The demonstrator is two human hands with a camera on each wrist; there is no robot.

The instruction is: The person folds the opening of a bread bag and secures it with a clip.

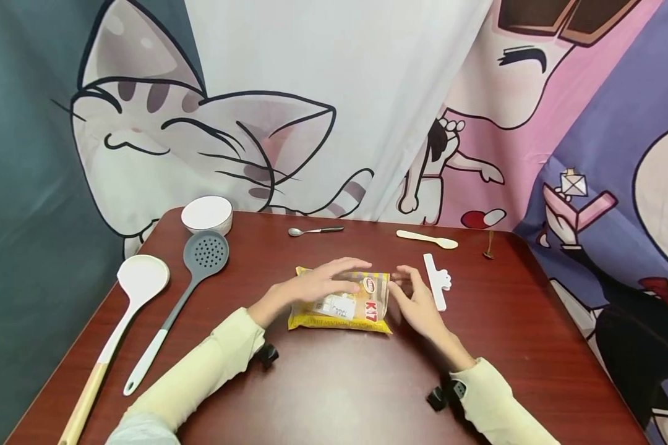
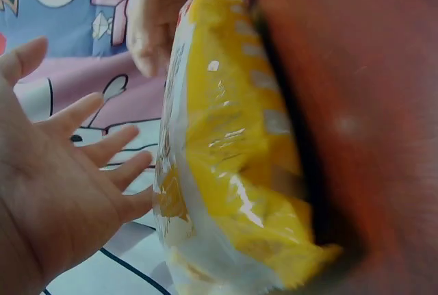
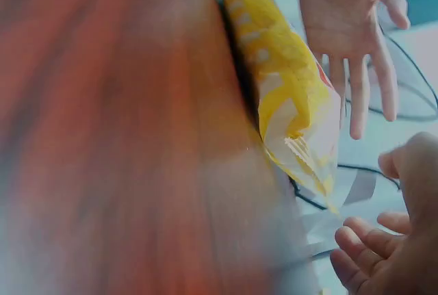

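A yellow and clear plastic food packet [image 1: 342, 315] lies flat on the table, with a white label and red lettering on its top. Over its left part hovers my left hand [image 1: 317, 284], fingers spread and fairly straight. In the left wrist view the left palm [image 2: 61, 178] faces the packet [image 2: 233, 144], its fingertips close to the near side. My right hand [image 1: 420, 306] is at the packet's right end, fingers loosely bent. Seen from the right wrist, the right hand [image 3: 390, 240] stands apart from the packet [image 3: 287, 83] and holds nothing.
To the left lie a white ladle [image 1: 143, 281] and a grey slotted skimmer [image 1: 206, 253], near a white bowl [image 1: 207, 216]. Along the back are a small spoon [image 1: 317, 230] and a cream spoon [image 1: 427, 239]. A white clip [image 1: 436, 281] lies right of the packet.
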